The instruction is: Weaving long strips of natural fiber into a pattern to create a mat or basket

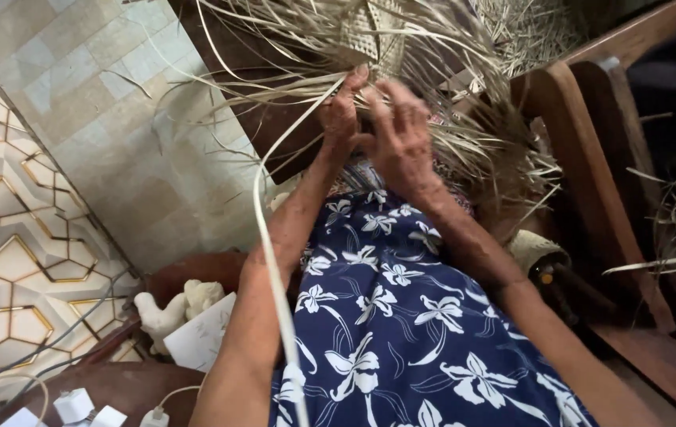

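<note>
Both hands are up at the woven straw piece (373,35), right at its lower edge, where loose strands spray out all around. The left hand (340,119) pinches a long pale strip (271,253) between curled fingers, and that strip runs from the weave down past the forearm over the blue flowered dress (389,316). The right hand (402,138) sits just beside it, fingers spread narrowly and pressing into the strands. A dark wooden chair frame (598,182) stands right of the weave.
</note>
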